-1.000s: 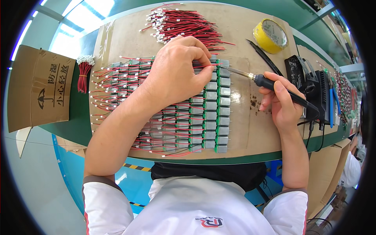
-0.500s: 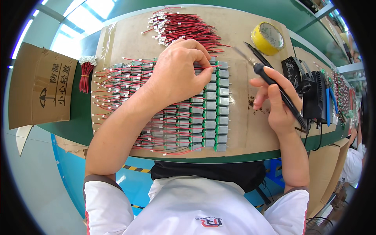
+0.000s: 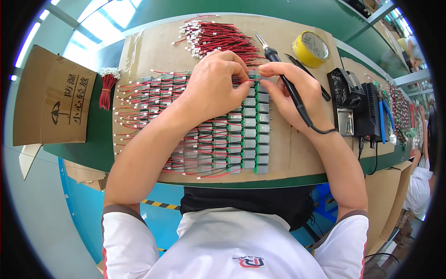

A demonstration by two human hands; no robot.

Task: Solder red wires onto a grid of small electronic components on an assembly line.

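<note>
The left hand (image 3: 214, 86) pinches a red wire (image 3: 253, 80) over the motors (image 3: 250, 122). Close beside it, the right hand (image 3: 309, 90) grips a soldering iron (image 3: 291, 87).

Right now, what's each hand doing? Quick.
Left hand: closed, fingertips pinched, apparently on a red wire.
Right hand: holding the soldering iron, tip pointing away from the motors.
</note>
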